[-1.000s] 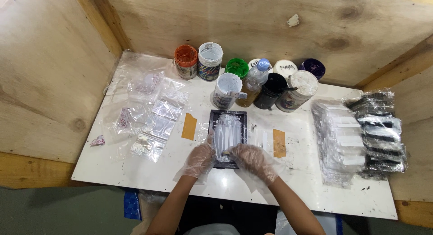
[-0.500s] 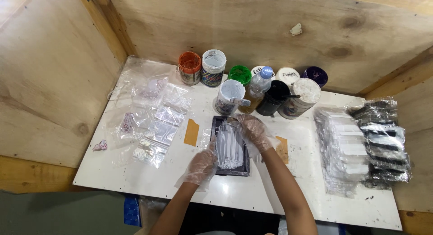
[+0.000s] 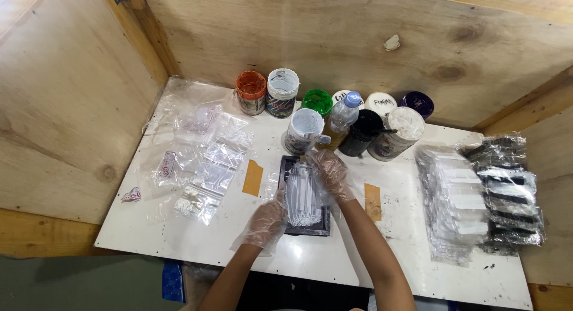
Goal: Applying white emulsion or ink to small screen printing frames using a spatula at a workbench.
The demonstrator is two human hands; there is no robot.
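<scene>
Head view: both hands [image 3: 267, 220] [image 3: 330, 172] touch black tray [image 3: 305, 229] holding clear plastic.

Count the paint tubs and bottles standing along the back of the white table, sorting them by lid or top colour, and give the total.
Orange tub: 1
White or grey-white tubs: 5
Green tub: 1
Black tub: 1
Purple tub: 1
Clear bottle with blue cap: 1
Total: 10
</scene>
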